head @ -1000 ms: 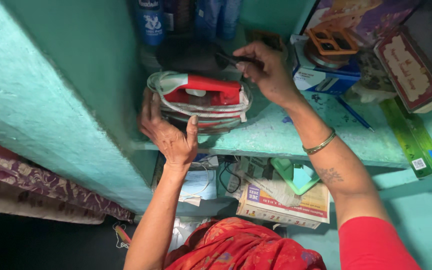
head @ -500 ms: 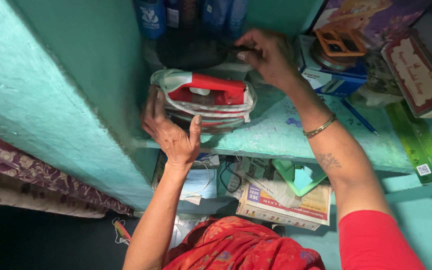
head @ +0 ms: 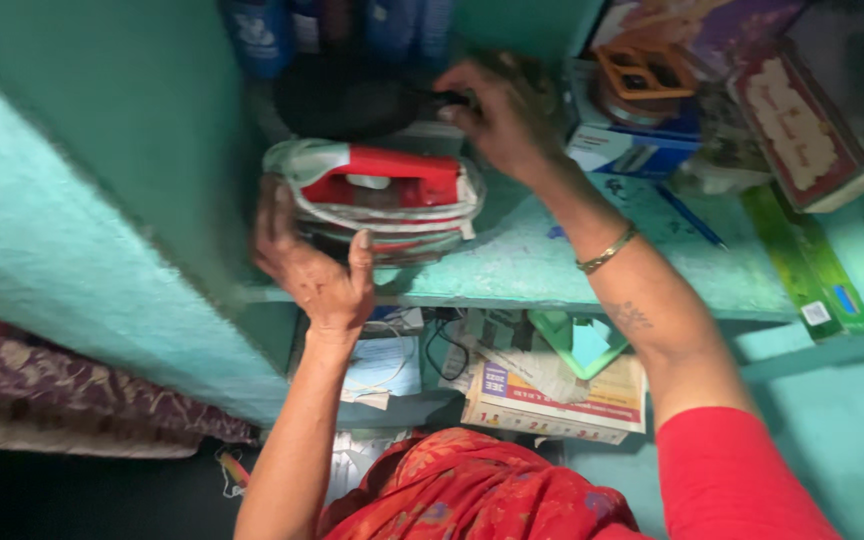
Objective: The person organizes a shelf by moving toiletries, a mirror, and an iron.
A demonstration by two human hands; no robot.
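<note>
1. Hands first: my left hand [head: 317, 272] cups the near left end of a red-handled electric iron wrapped in its white cord [head: 377, 200], thumb up against its front edge, fingers spread rather than clenched.
2. My right hand [head: 497, 115] is clenched on the dark handle of a round black pan [head: 347, 98] just behind the iron.
3. The iron lies on a turquoise painted shelf [head: 552, 265], its long axis running left to right, directly ahead of my left hand, which is the nearer one.
4. Beyond my right wrist sit a blue and white box [head: 622, 150] and a blue pen [head: 690, 216].
5. Compared with half a second ago, both grips look unchanged; the view has drifted and blurred slightly.
</note>
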